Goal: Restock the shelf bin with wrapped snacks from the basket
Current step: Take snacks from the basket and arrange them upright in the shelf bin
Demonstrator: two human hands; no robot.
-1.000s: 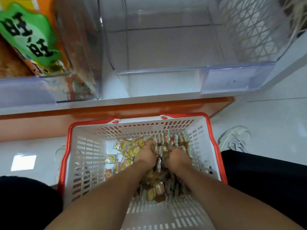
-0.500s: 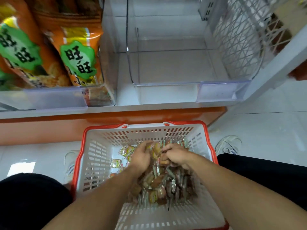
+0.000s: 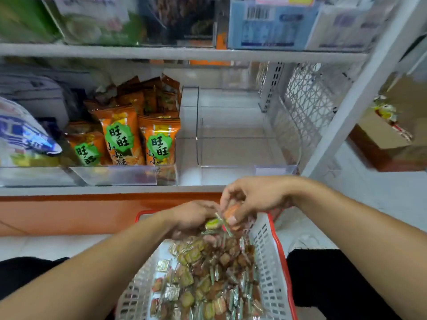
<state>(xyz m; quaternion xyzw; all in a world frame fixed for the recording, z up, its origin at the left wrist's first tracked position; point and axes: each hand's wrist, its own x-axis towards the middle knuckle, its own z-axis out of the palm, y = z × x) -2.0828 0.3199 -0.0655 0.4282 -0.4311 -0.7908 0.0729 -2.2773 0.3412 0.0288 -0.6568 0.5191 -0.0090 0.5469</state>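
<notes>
A white basket with a red rim [image 3: 273, 257] sits on the floor below me, holding several small wrapped snacks [image 3: 215, 280]. Both hands are raised above its far edge. My left hand [image 3: 194, 218] cups a bunch of wrapped snacks, with several wrappers sticking out at its fingertips. My right hand [image 3: 254, 199] curls its fingers over the same bunch, an orange-red wrapper under its thumb. Above and behind the hands, the clear plastic shelf bin [image 3: 233, 144] on the lowest shelf holds nothing.
Orange snack bags [image 3: 136, 137] fill the bin to the left, beside a blue and white bag [image 3: 20, 135]. White mesh panel [image 3: 307, 105] and shelf post [image 3: 360, 93] stand on the right. A cardboard box [image 3: 388, 139] sits beyond. My dark trouser knees flank the basket.
Both hands have risen out of the basket with a bunch of snacks, toward the shelf. My view has tilted up, showing more of the shelves.
</notes>
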